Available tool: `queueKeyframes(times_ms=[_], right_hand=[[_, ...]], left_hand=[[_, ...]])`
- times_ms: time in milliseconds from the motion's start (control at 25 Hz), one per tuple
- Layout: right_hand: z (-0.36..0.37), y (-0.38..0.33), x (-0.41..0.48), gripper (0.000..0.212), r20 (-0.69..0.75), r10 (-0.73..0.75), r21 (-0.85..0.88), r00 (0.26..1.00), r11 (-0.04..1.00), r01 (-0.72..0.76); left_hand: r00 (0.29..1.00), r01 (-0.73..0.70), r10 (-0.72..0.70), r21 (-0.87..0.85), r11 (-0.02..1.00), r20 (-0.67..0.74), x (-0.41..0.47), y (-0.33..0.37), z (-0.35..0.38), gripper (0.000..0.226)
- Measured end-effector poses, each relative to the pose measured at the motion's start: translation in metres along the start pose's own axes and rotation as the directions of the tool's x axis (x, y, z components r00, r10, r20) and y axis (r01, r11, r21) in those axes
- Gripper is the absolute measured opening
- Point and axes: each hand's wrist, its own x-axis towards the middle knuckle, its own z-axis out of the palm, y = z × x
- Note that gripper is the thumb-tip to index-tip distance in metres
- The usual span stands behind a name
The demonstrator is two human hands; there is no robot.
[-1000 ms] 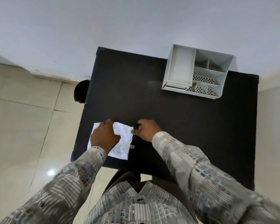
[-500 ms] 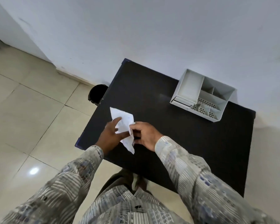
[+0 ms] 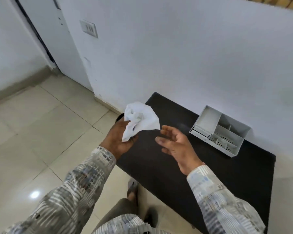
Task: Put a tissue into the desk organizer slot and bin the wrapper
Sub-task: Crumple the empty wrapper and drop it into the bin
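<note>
While the left hand (image 3: pixel 118 141) clutches the crumpled white wrapper (image 3: pixel 140 120), the right hand (image 3: pixel 174 146) hangs open-palmed.

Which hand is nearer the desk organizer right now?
The right. The right hand hangs open above the table, just left of the desk organizer in the view. The left hand is farther off at the table's left edge, shut on crumpled white material.
</note>
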Motion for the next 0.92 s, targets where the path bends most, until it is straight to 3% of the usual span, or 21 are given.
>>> queueKeyframes(times_ms=[40,120,240,360,440,560,640,720,800,840,920], right_hand=[[0.015,-0.006,-0.006,0.056,0.057,-0.029,-0.013,0.998,0.999,0.030],[0.054,-0.015,-0.013,0.058,0.095,-0.123,0.004,0.988,0.992,0.124],[0.099,-0.020,0.002,0.049,-0.156,-0.176,-0.049,0.972,0.984,0.170],[0.130,-0.025,0.030,0.038,-0.196,-0.233,-0.119,0.953,0.970,0.212],[0.160,-0.034,0.047,0.022,-0.177,-0.291,-0.218,0.940,0.943,0.251],[0.216,-0.044,0.067,0.019,-0.064,-0.366,-0.367,0.928,0.874,0.319],[0.261,-0.049,0.080,0.024,0.026,-0.389,-0.325,0.921,0.868,0.375],[0.301,-0.047,0.094,0.039,0.085,-0.485,-0.459,0.870,0.756,0.467],[0.331,-0.041,0.117,0.043,0.091,-0.598,-0.685,0.797,0.543,0.486],[0.341,-0.040,0.127,0.039,0.048,-0.632,-0.734,0.773,0.503,0.456],[0.356,-0.048,0.142,0.029,-0.114,-0.608,-0.714,0.786,0.600,0.361]], left_hand=[[0.999,0.047,-0.047,-0.014,0.999,0.010,-0.012,0.005,-0.002,0.024],[0.997,0.072,-0.073,0.116,0.991,0.004,-0.032,0.004,-0.006,0.023],[0.998,-0.020,0.036,0.308,0.951,-0.046,-0.052,0.004,-0.016,0.013],[0.988,-0.153,0.150,0.300,0.942,0.034,-0.052,0.037,-0.047,0.031],[0.981,-0.190,0.193,0.311,0.931,0.023,-0.043,0.071,-0.079,0.029],[0.967,-0.195,0.240,0.360,0.912,-0.085,-0.026,0.118,-0.125,0.017],[0.958,-0.180,0.237,0.306,0.935,-0.160,-0.007,0.153,-0.162,0.016],[0.961,-0.144,0.193,0.239,0.960,-0.197,0.015,0.187,-0.195,0.015],[0.983,-0.093,0.126,0.230,0.969,-0.134,0.035,0.214,-0.221,0.010],[0.991,-0.091,0.110,0.234,0.968,-0.071,0.042,0.225,-0.227,0.006],[0.995,-0.097,0.095,0.253,0.963,0.022,0.057,0.243,-0.235,0.003]])
